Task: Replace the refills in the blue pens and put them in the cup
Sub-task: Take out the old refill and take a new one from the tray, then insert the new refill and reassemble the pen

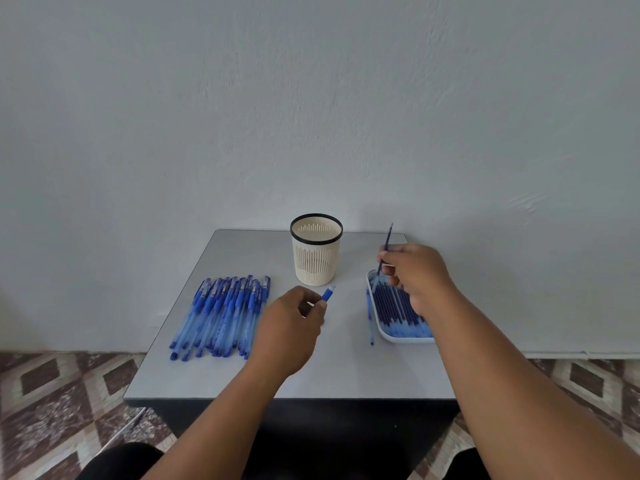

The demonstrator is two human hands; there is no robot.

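Note:
A cream slotted cup with a black rim stands at the back middle of the grey table. Several blue pens lie in a row on the left. A white tray on the right holds several dark blue refills. My left hand grips a blue pen whose end sticks out toward the cup. My right hand hovers over the tray and pinches one refill, tilted up with its tip pointing away.
One loose refill lies on the table along the tray's left edge. A pale wall stands right behind the table. Patterned floor tiles show on both sides, and a white cable runs by the table's left front corner.

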